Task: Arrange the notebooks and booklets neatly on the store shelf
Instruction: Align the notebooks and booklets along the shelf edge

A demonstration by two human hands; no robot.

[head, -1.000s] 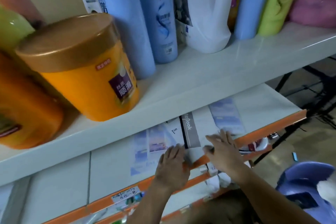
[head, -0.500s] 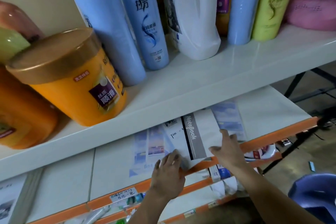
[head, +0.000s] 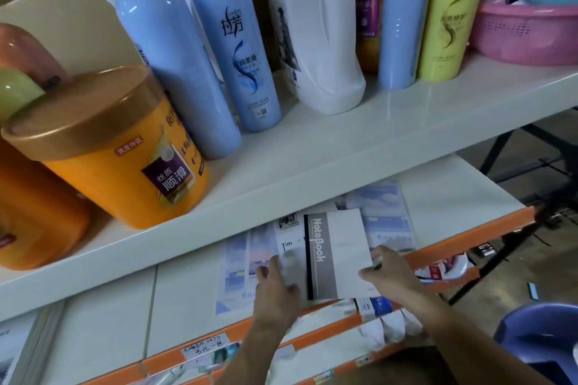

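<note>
Grip: right hand (head: 392, 275) pinches the notebook (head: 341, 256) at its near right corner, thumb on the cover; left hand (head: 275, 291) lies flat with straight fingers, holding nothing.
Left hand: fingers rest on the booklets just left of the notebook, thumb at the notebook's near left edge.
Notebook: white with a grey band reading "NoteBook" and a black spine strip; it sits on top of the pile at the front of the lower shelf (head: 453, 197), slightly askew to the shelf's orange rim (head: 463, 247).
Tim booklet (head: 287, 244): white, partly under the notebook's left side.
Blue booklets: one (head: 237, 269) sticks out to the left of the pile, another (head: 387, 222) to the right and behind it; both lie flat.
Price label (head: 205, 348): handwritten, stuck on the orange rim to the left of the left forearm.
Upper shelf (head: 375, 141): white, overhangs the back of the pile.
On it: orange tub (head: 125, 159) with a gold lid at left, blue bottles (head: 175, 66) beside it, white jug (head: 316, 40) in the middle, yellow bottle (head: 450, 15), pink basket (head: 525, 34) at far right.
Floor: purple stool (head: 538, 337) at lower right.
</note>
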